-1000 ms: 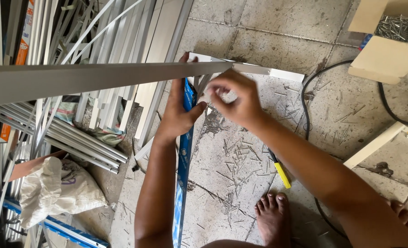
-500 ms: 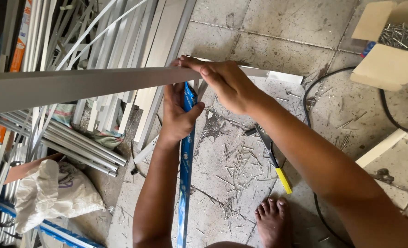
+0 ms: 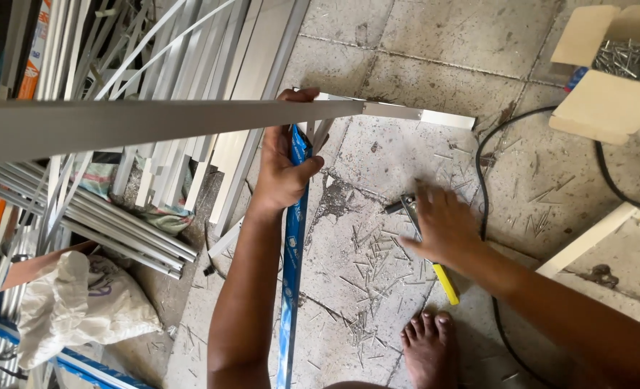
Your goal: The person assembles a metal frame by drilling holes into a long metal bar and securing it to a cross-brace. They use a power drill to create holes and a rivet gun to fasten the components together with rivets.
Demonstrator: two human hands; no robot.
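Down on the tiled floor (image 3: 421, 43), I'm clamping my left hand (image 3: 282, 173) around the grey aluminium strip (image 3: 154, 122) and blue-wrapped bar (image 3: 293, 238), while my right hand (image 3: 442, 227), fingers spread, is reaching onto the yellow-handled tool (image 3: 435, 259), not yet lifted.

obstacles: long grey aluminium bar (image 3: 154, 126) across top, stacked grey metal profiles (image 3: 118, 216) along left edge | scattered nails (image 3: 363, 288) mid-floor | free: bare concrete floor (image 3: 421, 43) top centre
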